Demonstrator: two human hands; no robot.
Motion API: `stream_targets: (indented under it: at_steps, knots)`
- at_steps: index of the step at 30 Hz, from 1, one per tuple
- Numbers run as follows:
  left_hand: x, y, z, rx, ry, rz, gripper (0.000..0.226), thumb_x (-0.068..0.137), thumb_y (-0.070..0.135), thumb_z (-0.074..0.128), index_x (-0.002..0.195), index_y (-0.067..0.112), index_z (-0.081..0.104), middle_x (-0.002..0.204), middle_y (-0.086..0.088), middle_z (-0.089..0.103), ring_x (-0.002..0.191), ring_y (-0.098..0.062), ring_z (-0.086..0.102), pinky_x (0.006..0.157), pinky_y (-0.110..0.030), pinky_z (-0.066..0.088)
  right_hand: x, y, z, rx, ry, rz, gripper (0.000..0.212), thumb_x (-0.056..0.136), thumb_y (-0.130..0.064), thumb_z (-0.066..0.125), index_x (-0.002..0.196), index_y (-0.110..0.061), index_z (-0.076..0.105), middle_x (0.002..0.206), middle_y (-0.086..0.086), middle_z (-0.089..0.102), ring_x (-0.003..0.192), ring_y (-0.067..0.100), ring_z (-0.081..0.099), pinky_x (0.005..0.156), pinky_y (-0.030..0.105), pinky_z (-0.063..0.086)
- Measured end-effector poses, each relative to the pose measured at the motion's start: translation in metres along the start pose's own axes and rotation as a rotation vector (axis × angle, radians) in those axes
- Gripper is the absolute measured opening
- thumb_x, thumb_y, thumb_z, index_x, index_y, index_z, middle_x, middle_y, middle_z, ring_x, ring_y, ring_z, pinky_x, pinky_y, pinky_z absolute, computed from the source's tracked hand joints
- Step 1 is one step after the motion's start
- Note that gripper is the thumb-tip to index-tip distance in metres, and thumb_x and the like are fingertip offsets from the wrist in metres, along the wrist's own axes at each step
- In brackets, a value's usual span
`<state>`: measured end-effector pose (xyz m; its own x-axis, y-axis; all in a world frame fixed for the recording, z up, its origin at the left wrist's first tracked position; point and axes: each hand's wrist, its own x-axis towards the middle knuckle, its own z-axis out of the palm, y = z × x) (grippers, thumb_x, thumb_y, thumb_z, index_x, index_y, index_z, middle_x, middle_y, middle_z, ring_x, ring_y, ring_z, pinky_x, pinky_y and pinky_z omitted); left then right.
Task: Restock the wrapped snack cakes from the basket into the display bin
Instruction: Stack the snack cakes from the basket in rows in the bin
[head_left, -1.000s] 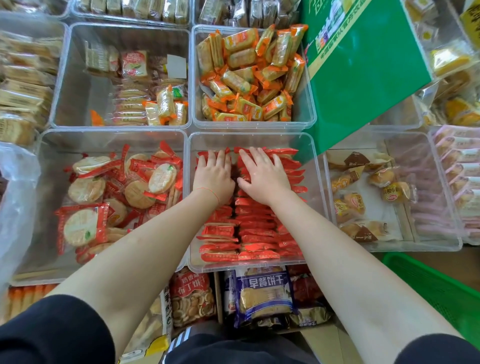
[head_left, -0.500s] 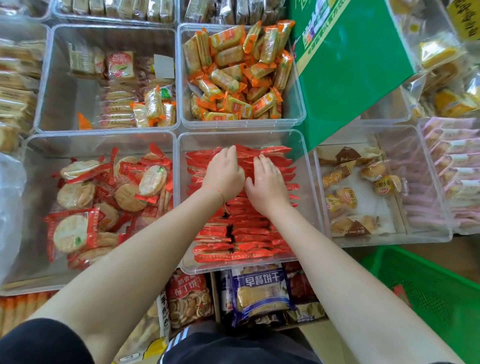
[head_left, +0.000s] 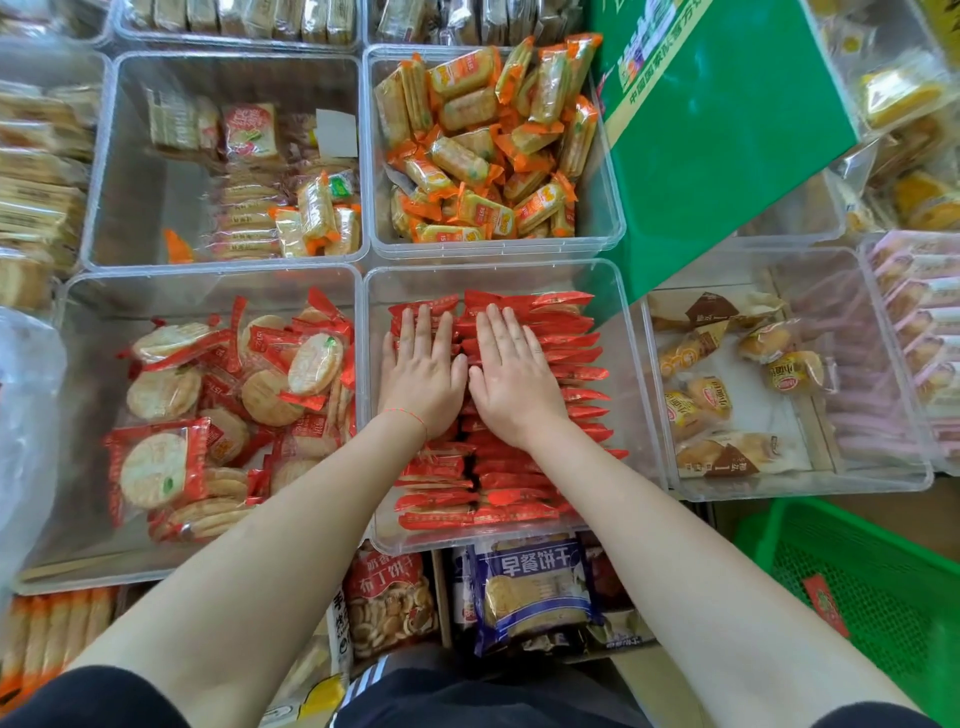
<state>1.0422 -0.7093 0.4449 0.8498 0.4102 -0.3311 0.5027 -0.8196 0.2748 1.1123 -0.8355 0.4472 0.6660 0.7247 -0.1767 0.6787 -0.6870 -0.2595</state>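
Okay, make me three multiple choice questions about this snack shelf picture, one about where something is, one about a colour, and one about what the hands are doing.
1. Where is the green basket?
A. Lower right, below the clear bins
B. Upper left
C. Inside the centre bin

2. What colour are the wrappers under the hands?
A. Blue
B. Red
C. Pink

3. How are the hands placed?
A. Lifting a packet each
B. One in the basket
C. Both flat, palms down, on the rows

Answers: 1 A, the basket's mesh corner shows at lower right. 2 B, the rows in the display bin are red. 3 C, the left hand and right hand lie open side by side on the packets.
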Motion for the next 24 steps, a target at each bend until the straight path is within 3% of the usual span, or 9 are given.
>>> stream_targets:
  at_steps: [5, 12, 17, 20, 22, 24]
  knots:
    - [0.002, -0.001, 0.005, -0.003, 0.009, -0.006, 0.060, 0.100, 0.046, 0.008, 0.154, 0.026, -0.006, 0.162, -0.006, -0.014, 0.147, -0.021, -0.021, 0.119, -0.046, -0.011, 0.019, -0.004, 0.000, -0.002, 0.010, 0.200, 0.068, 0.101, -0.039, 0.022, 0.155, -0.004, 0.000, 0.163, 0.015, -0.005, 0.150, 0.027, -0.009, 0.122, 0.042, -0.005]
    - [0.004, -0.003, 0.009, 0.028, -0.008, 0.022, 0.061, 0.100, 0.046, 0.008, 0.154, 0.024, -0.009, 0.161, -0.004, -0.017, 0.146, -0.019, -0.023, 0.119, -0.044, -0.013, 0.016, 0.001, 0.005, -0.097, -0.049, 0.032, 0.065, 0.101, -0.036, 0.021, 0.156, -0.008, 0.002, 0.164, 0.010, 0.001, 0.151, 0.023, -0.004, 0.122, 0.044, -0.003]
    - [0.005, 0.002, -0.007, 0.051, -0.077, 0.016, 0.061, 0.100, 0.047, 0.010, 0.155, 0.022, -0.004, 0.162, -0.007, -0.012, 0.148, -0.022, -0.019, 0.119, -0.047, -0.010, 0.027, -0.002, -0.016, -0.115, -0.152, 0.053, 0.063, 0.102, -0.037, 0.019, 0.156, -0.011, 0.002, 0.164, 0.006, -0.001, 0.151, 0.020, -0.004, 0.121, 0.045, -0.004]
    - [-0.012, 0.006, -0.012, 0.087, 0.010, 0.066, 0.063, 0.101, 0.048, 0.013, 0.155, 0.018, -0.001, 0.162, -0.010, -0.008, 0.148, -0.025, -0.015, 0.119, -0.049, -0.009, 0.006, 0.003, -0.034, -0.014, -0.056, -0.032, 0.063, 0.102, -0.039, 0.026, 0.156, -0.010, 0.012, 0.164, 0.007, 0.008, 0.151, 0.020, 0.002, 0.122, 0.043, 0.001]
    - [-0.035, 0.006, -0.016, 0.130, 0.077, 0.109, 0.063, 0.100, 0.042, 0.025, 0.154, 0.014, 0.010, 0.162, -0.015, 0.001, 0.149, -0.031, -0.005, 0.120, -0.050, 0.001, -0.024, 0.006, -0.045, -0.029, -0.027, -0.112, 0.061, 0.099, -0.038, 0.040, 0.152, -0.009, 0.029, 0.160, 0.012, 0.021, 0.149, 0.027, 0.014, 0.121, 0.044, 0.012]
    - [-0.060, 0.006, -0.019, 0.139, 0.145, 0.172, 0.049, 0.094, 0.032, 0.044, 0.137, 0.009, 0.044, 0.149, -0.022, 0.033, 0.138, -0.039, 0.029, 0.108, -0.051, 0.032, -0.051, 0.010, -0.049, -0.117, 0.001, -0.173, 0.042, 0.092, -0.032, 0.054, 0.127, -0.007, 0.057, 0.138, 0.017, 0.048, 0.131, 0.034, 0.042, 0.106, 0.046, 0.036]
